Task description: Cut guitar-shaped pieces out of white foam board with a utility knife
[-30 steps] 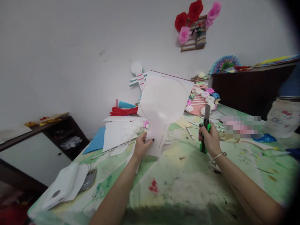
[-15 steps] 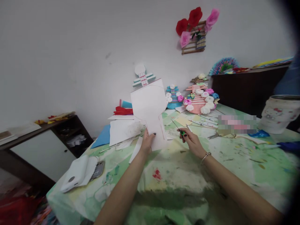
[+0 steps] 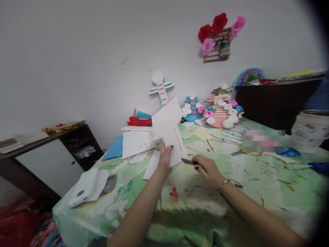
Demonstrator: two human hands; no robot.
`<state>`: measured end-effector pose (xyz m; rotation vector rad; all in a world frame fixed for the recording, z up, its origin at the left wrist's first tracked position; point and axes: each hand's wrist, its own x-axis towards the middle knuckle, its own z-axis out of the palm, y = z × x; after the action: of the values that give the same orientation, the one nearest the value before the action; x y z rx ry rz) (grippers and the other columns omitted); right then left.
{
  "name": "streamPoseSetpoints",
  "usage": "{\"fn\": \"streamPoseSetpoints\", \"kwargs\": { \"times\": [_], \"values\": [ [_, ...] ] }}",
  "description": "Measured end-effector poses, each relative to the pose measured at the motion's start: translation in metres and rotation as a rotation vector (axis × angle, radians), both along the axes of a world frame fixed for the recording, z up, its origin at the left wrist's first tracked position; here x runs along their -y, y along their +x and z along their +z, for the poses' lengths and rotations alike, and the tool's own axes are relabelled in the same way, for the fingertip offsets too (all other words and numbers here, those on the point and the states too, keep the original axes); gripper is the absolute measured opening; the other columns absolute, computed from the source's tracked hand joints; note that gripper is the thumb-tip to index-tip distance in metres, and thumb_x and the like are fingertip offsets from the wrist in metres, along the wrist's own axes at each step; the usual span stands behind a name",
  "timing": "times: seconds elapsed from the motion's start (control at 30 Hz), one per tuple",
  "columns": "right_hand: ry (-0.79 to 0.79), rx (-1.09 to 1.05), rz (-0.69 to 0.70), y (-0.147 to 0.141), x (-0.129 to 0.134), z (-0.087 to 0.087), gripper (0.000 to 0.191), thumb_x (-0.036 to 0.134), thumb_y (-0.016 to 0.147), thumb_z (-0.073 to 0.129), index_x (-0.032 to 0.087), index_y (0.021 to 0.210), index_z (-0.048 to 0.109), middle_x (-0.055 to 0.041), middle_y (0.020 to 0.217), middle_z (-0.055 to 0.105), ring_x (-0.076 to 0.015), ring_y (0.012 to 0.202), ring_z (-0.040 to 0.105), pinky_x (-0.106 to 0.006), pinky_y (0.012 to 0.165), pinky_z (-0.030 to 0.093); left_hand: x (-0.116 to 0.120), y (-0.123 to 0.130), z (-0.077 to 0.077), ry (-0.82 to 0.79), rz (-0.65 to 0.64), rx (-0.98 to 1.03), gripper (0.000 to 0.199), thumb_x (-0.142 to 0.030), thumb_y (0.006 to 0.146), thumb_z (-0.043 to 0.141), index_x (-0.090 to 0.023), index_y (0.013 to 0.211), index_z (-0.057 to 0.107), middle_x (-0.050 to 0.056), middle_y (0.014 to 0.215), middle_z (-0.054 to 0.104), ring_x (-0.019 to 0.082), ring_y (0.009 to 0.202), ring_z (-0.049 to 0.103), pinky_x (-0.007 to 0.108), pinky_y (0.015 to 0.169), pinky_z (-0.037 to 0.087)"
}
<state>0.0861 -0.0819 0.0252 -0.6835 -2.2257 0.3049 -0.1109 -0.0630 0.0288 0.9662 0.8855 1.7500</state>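
Note:
Held up above the table, a white board (image 3: 168,120) has a broad top, a narrow lower part and drawn red lines. My left hand (image 3: 166,156) grips its narrow part from the left, thumb in front. A utility knife (image 3: 189,161) with a green handle is closed in my right hand (image 3: 207,169). Its blade points left, close to the lower right edge of the board; whether they touch I cannot tell. Behind the board stands a white guitar-shaped piece (image 3: 161,87) with pink bars, partly hidden.
A green-patterned cloth covers the table (image 3: 205,206). White sheets (image 3: 136,142) and a white device (image 3: 84,187) lie left. Decorated guitar shapes (image 3: 222,109) lean at the wall. Markers (image 3: 228,137), scissors (image 3: 239,152) and a white cup (image 3: 308,132) are on the right.
The board has tilted and turned, so its broad top looks narrower. My right hand has moved slightly lower, and the knife blade has swung from pointing up to pointing left at the board.

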Motion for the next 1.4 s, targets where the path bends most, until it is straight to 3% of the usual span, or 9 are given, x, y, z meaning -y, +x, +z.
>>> {"fn": "streamPoseSetpoints", "kwargs": {
  "times": [0.33,0.6,0.97,1.4],
  "values": [
    [0.149,0.009,0.011,-0.006,-0.002,-0.005,0.027,0.037,0.096,0.033,0.02,0.091,0.052,-0.0036,0.077,0.053,-0.0157,0.066,0.049,-0.027,0.061,0.035,0.011,0.016,0.007,0.054,-0.076,0.261,0.059,-0.018,0.071,0.065,-0.026,0.126,0.046,0.002,0.104,0.066,0.013,0.082,0.062,0.023,0.073,0.05],
    [0.205,-0.048,-0.029,-0.007,0.0,-0.006,0.024,0.035,0.096,0.035,0.019,0.093,0.053,-0.0038,0.078,0.055,-0.016,0.068,0.05,-0.027,0.062,0.036,0.02,0.022,0.008,0.056,-0.095,0.265,0.07,-0.016,0.069,0.072,-0.032,0.129,0.041,0.001,0.103,0.065,0.013,0.079,0.061,0.028,0.078,0.051],
    [0.169,-0.047,0.016,-0.009,0.002,-0.006,0.026,0.036,0.097,0.032,0.02,0.089,0.05,-0.003,0.075,0.051,-0.0154,0.066,0.046,-0.027,0.06,0.034,0.024,0.027,0.006,-0.039,-0.137,0.333,0.072,-0.016,0.069,0.069,-0.033,0.132,0.037,0.001,0.098,0.066,0.015,0.074,0.062,0.03,0.073,0.054],
    [0.089,-0.059,0.048,-0.008,0.003,-0.008,0.023,0.037,0.097,0.033,0.021,0.089,0.048,-0.0021,0.076,0.054,-0.0151,0.068,0.048,-0.027,0.061,0.034,0.029,0.027,0.007,-0.011,-0.149,0.359,0.07,-0.017,0.068,0.07,-0.031,0.131,0.041,0.002,0.1,0.066,0.016,0.079,0.064,0.025,0.069,0.054]
  ]
}}
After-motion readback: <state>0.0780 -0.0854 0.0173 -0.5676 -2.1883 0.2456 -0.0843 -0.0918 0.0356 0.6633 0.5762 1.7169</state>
